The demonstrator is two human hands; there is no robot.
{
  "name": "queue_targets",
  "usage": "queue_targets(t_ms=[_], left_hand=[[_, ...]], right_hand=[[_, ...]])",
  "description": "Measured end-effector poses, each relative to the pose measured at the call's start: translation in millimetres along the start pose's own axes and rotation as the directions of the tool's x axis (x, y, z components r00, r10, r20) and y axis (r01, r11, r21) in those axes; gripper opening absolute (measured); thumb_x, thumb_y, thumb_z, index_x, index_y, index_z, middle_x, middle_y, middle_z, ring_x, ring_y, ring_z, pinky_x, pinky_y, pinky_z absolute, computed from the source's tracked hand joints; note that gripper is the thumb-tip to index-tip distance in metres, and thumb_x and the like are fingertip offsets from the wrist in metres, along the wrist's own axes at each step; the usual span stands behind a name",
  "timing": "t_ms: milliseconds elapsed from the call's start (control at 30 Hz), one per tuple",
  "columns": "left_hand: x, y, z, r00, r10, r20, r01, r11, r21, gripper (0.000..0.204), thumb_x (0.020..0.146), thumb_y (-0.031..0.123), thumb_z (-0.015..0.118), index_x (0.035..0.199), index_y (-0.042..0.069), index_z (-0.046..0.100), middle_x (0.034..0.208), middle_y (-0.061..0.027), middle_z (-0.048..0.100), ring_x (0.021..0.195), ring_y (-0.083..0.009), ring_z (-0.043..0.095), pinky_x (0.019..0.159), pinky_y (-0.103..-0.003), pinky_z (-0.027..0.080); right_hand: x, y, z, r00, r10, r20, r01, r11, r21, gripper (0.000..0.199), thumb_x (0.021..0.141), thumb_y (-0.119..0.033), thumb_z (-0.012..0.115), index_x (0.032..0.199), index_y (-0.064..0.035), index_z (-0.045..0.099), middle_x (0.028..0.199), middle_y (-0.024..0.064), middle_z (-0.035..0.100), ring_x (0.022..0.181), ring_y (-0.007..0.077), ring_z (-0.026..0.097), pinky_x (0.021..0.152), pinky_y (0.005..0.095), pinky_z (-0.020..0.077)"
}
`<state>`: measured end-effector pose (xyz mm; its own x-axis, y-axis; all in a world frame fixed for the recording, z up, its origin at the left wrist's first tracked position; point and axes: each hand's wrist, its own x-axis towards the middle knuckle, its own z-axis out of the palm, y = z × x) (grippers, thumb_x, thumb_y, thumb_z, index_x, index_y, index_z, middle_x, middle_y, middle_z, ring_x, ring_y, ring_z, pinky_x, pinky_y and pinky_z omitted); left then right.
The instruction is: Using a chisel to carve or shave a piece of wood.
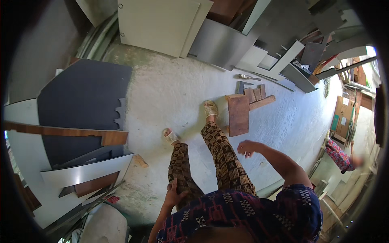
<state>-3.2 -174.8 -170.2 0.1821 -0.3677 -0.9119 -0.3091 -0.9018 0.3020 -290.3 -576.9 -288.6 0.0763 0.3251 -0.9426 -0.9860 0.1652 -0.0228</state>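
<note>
My right hand (pixel 248 148) hangs in the air over the concrete floor, fingers loosely bent and a little apart, with nothing in it. The nearest thing to it is a reddish-brown wooden block (pixel 239 117), standing apart from the hand. Beside the block lie several small wood offcuts (pixel 259 97), a dark angled piece (pixel 242 86) and a slim hand tool (pixel 249 77) whose kind I cannot make out. My left hand (pixel 175 195) rests on my left thigh, on the patterned trousers (pixel 181 168); its fingers lie against the cloth and are partly hidden.
Grey and white panels (pixel 223 42) lean along the far side. At left lie a large dark sheet (pixel 85 95), a brown wooden strip (pixel 73 131) and more boards. A cardboard box (pixel 343 115) stands at far right, near another person (pixel 339 156) in a colourful top.
</note>
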Motion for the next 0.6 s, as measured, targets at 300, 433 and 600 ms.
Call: queue_targets(t_ms=[300, 433, 600], left_hand=[[107.5, 31.2, -7.6, 0.959, -0.116, -0.259, 0.160, 0.975, 0.152, 0.089, 0.060, 0.049, 0.083, 0.136, 0.015, 0.050, 0.132, -0.0318, 0.041, 0.106, -0.0522, 0.052, 0.085, -0.055, 0.049], [118.9, 43.0, -19.8, 0.966, -0.137, -0.218, 0.172, 0.974, 0.148, 0.086, 0.059, 0.042, 0.085, 0.132, 0.011, 0.052, 0.133, -0.0292, 0.042, 0.118, -0.0503, 0.046, 0.097, -0.055, 0.043], [131.5, 44.4, -29.9, 0.973, -0.154, -0.171, 0.182, 0.970, 0.163, 0.085, 0.057, 0.039, 0.087, 0.130, 0.013, 0.053, 0.135, -0.0290, 0.040, 0.121, -0.0492, 0.044, 0.098, -0.055, 0.041]], right_hand=[[186.8, -6.6, -110.8, 0.848, -0.392, -0.357, -0.288, 0.225, -0.931, 0.055, 0.080, -0.033, 0.069, 0.130, -0.0155, 0.056, 0.134, 0.0141, 0.052, 0.132, 0.0354, 0.041, 0.105, 0.0606, 0.0336], [266.3, -19.8, -136.9, 0.728, -0.663, -0.174, -0.295, -0.074, -0.953, 0.040, 0.089, -0.029, 0.061, 0.126, -0.0159, 0.062, 0.136, 0.0119, 0.053, 0.135, 0.0330, 0.039, 0.108, 0.0600, 0.0295], [344.2, -60.2, -166.7, 0.952, -0.023, -0.305, -0.295, -0.340, -0.893, 0.033, 0.090, -0.025, 0.061, 0.121, -0.0178, 0.069, 0.126, 0.0039, 0.065, 0.127, 0.0293, 0.051, 0.109, 0.0560, 0.0279]])
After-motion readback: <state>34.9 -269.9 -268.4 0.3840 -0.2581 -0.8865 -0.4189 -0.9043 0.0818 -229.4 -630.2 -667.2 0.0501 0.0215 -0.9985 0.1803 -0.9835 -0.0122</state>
